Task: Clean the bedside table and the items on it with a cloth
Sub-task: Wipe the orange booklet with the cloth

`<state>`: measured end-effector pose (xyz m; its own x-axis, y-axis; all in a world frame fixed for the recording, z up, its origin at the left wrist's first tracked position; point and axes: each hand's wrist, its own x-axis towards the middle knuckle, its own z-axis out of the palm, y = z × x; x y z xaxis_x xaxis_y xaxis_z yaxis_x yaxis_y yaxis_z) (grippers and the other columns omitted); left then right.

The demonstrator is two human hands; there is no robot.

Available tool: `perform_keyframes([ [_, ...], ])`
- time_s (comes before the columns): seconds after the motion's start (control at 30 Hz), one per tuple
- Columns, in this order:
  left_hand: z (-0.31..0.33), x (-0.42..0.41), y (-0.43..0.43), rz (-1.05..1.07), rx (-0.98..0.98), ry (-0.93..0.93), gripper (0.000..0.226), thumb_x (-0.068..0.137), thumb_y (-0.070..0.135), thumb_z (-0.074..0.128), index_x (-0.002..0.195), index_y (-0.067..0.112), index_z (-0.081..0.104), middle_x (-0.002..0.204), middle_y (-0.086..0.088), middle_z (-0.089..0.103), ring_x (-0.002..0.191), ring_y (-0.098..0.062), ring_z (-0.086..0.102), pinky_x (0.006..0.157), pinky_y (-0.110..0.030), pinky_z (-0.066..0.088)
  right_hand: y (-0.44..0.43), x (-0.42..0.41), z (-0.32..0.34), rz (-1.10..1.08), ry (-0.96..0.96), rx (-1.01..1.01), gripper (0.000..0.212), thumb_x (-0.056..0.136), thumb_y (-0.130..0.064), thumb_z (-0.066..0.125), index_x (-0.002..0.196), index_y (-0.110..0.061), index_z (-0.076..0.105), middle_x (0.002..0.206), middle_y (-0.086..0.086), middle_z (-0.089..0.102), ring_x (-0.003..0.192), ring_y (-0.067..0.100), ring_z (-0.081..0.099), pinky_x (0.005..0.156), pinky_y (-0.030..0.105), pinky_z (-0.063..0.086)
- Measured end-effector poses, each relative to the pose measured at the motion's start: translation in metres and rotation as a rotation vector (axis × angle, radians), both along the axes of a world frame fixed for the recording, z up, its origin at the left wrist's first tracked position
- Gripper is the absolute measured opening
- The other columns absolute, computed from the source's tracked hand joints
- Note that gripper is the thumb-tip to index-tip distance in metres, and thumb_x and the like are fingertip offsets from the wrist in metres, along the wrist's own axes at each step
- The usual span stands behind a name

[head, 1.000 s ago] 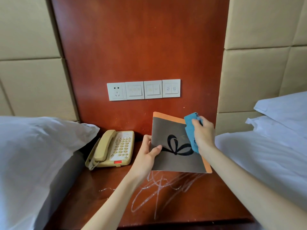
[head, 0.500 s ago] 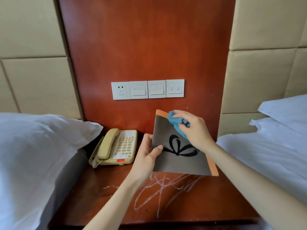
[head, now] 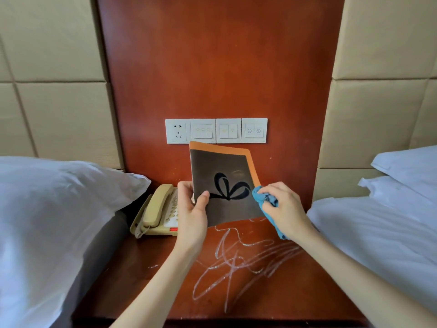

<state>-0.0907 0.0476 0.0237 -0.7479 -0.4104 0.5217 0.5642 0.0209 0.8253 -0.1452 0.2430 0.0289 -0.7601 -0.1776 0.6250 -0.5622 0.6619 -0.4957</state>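
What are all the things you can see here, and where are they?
Booklet: one, grey with orange border, held upright over the table.
Cloth: one, blue, at the booklet's lower right corner.
Telephone: one, beige, back left of table.
Bedside table: one, reddish wood, white scribbles on top.
Switch panels: four, white, on the wall.
Pillows: white, both sides.
Left hand: holds booklet.
Right hand: holds cloth.

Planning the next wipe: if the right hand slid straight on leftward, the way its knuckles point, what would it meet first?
Probably the grey, orange-bordered booklet, which the right hand and blue cloth already touch.
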Motion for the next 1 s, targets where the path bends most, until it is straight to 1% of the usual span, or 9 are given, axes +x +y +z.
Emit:
perform_keyframes([
  [0.2, 0.000, -0.002, 0.008, 0.087, 0.053, 0.025, 0.019, 0.097, 0.013, 0.048, 0.089, 0.030, 0.044, 0.096, 0.001, 0.060, 0.090, -0.014, 0.061, 0.076, -0.032, 0.056, -0.034, 0.035, 0.001, 0.168, 0.050, 0.047, 0.028, 0.086, -0.004, 0.062, 0.112, -0.011, 0.064, 0.108, -0.007, 0.049, 0.102, 0.007, 0.049, 0.079, 0.002, 0.034],
  [0.3, -0.002, -0.001, 0.010, 0.077, 0.124, -0.001, 0.015, 0.096, 0.012, 0.049, 0.090, 0.025, 0.043, 0.093, 0.000, 0.059, 0.086, -0.013, 0.062, 0.073, -0.029, 0.055, -0.045, 0.045, 0.003, 0.262, 0.121, 0.101, 0.030, 0.084, 0.000, 0.062, 0.112, -0.011, 0.064, 0.112, -0.004, 0.052, 0.106, 0.005, 0.048, 0.088, -0.001, 0.032],
  [0.47, -0.003, 0.004, 0.007, 0.066, 0.118, 0.004, 0.009, 0.096, 0.010, 0.049, 0.093, 0.016, 0.043, 0.093, -0.005, 0.058, 0.084, -0.012, 0.060, 0.068, -0.022, 0.052, -0.033, 0.039, 0.008, 0.362, 0.069, 0.114, 0.031, 0.080, 0.005, 0.060, 0.105, -0.012, 0.067, 0.111, -0.006, 0.056, 0.107, 0.005, 0.049, 0.093, 0.007, 0.035],
  [0.57, 0.000, 0.009, 0.006, 0.055, 0.137, 0.017, 0.008, 0.096, 0.012, 0.049, 0.094, 0.019, 0.044, 0.097, -0.004, 0.060, 0.083, -0.006, 0.063, 0.065, -0.016, 0.052, -0.022, 0.026, 0.007, 0.253, 0.079, -0.026, 0.027, 0.077, 0.010, 0.061, 0.093, -0.009, 0.068, 0.103, -0.001, 0.059, 0.101, 0.014, 0.054, 0.087, 0.010, 0.037],
  [0.63, 0.002, 0.013, 0.004, 0.040, 0.126, 0.029, 0.012, 0.096, 0.013, 0.049, 0.092, 0.024, 0.045, 0.099, -0.004, 0.061, 0.087, -0.009, 0.064, 0.068, -0.020, 0.055, -0.016, 0.018, 0.006, 0.147, 0.030, -0.200, 0.026, 0.078, 0.011, 0.060, 0.090, -0.012, 0.067, 0.101, 0.001, 0.060, 0.094, 0.014, 0.057, 0.078, 0.006, 0.039],
  [0.73, 0.005, 0.018, 0.001, 0.004, 0.074, 0.059, 0.017, 0.095, 0.015, 0.050, 0.088, 0.030, 0.047, 0.101, -0.004, 0.061, 0.091, -0.014, 0.064, 0.075, -0.029, 0.057, -0.013, 0.011, 0.006, 0.049, -0.102, -0.423, 0.022, 0.085, 0.001, 0.057, 0.091, -0.019, 0.062, 0.100, 0.000, 0.058, 0.082, 0.005, 0.058, 0.057, -0.001, 0.038],
  [0.83, 0.005, 0.018, -0.005, 0.000, 0.033, 0.070, 0.018, 0.095, 0.016, 0.052, 0.087, 0.031, 0.047, 0.097, 0.001, 0.062, 0.088, -0.011, 0.064, 0.074, -0.028, 0.056, -0.014, 0.007, 0.006, 0.067, -0.273, -0.538, 0.018, 0.088, -0.006, 0.054, 0.094, -0.022, 0.059, 0.097, 0.000, 0.062, 0.077, 0.011, 0.062, 0.049, 0.008, 0.044],
  [0.93, 0.004, 0.015, -0.013, 0.001, 0.052, 0.050, 0.018, 0.094, 0.016, 0.054, 0.086, 0.032, 0.050, 0.095, 0.003, 0.065, 0.089, -0.012, 0.065, 0.076, -0.029, 0.057, -0.015, 0.007, 0.011, 0.138, -0.438, -0.714, 0.019, 0.088, -0.006, 0.054, 0.094, -0.022, 0.061, 0.093, 0.008, 0.064, 0.074, 0.021, 0.066, 0.051, 0.024, 0.050],
  [1.0, 0.000, 0.014, -0.018, 0.009, 0.067, 0.035, 0.019, 0.093, 0.016, 0.055, 0.085, 0.033, 0.052, 0.096, 0.003, 0.067, 0.091, -0.015, 0.066, 0.079, -0.032, 0.057, -0.014, 0.007, 0.012, 0.168, -0.513, -0.833, 0.020, 0.087, -0.002, 0.054, 0.094, -0.018, 0.063, 0.092, 0.012, 0.065, 0.074, 0.024, 0.065, 0.054, 0.027, 0.051],
])
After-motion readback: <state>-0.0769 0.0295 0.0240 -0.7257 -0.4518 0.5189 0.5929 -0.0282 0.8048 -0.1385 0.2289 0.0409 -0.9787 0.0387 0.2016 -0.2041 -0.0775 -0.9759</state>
